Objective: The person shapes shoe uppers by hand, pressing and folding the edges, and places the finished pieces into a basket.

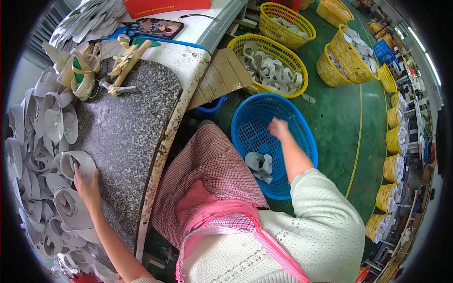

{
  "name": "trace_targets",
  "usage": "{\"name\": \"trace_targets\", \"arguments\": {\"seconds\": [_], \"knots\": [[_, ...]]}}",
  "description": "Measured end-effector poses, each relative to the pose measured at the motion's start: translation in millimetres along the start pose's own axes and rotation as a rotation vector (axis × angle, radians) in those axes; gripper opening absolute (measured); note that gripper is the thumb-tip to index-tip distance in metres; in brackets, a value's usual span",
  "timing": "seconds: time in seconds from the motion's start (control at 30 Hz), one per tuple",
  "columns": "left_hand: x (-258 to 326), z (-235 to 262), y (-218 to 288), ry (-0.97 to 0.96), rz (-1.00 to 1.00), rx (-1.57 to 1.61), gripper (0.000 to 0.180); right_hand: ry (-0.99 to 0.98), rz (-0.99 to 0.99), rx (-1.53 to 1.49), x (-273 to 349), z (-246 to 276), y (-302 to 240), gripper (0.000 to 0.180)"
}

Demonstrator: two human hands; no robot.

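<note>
The left hand (86, 186) is resting flat, fingers spread and gripping nothing, on a grey shoe piece (75, 162) at the edge of the speckled stone slab (127, 132), beside a large heap of grey pieces (42, 188) lying along the slab's left side. The right hand (278, 128) is hanging over the blue basket (302, 141) on the green floor (339, 118); it is curled loosely and appears to be holding nothing, though its fingers are partly hidden. Only a few pieces (259, 165) are lying in the blue basket, so the sorting is judged to be at an early stage: most of the heap is still waiting on the slab. Yellow baskets (271, 63) nearby are holding similar grey pieces
</note>
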State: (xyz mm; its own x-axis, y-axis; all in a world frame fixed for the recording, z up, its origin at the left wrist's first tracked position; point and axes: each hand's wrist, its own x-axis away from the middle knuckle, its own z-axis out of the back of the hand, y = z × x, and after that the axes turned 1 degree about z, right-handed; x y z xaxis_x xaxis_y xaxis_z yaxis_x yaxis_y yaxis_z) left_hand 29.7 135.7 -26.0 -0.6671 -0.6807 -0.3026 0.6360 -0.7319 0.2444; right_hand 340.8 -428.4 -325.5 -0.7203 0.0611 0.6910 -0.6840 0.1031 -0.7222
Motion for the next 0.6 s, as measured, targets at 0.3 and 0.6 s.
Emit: {"name": "trace_targets", "arguments": {"seconds": [0.3, 0.6], "knots": [[0, 33, 30, 0.105, -0.091, -0.027, 0.06, -0.136, 0.433, 0.463, 42, -73, 31, 0.018], [74, 68, 83, 0.221, -0.701, 0.031, 0.053, -1.157, 0.791, 0.079, 297, -270, -88, 0.066]]}}
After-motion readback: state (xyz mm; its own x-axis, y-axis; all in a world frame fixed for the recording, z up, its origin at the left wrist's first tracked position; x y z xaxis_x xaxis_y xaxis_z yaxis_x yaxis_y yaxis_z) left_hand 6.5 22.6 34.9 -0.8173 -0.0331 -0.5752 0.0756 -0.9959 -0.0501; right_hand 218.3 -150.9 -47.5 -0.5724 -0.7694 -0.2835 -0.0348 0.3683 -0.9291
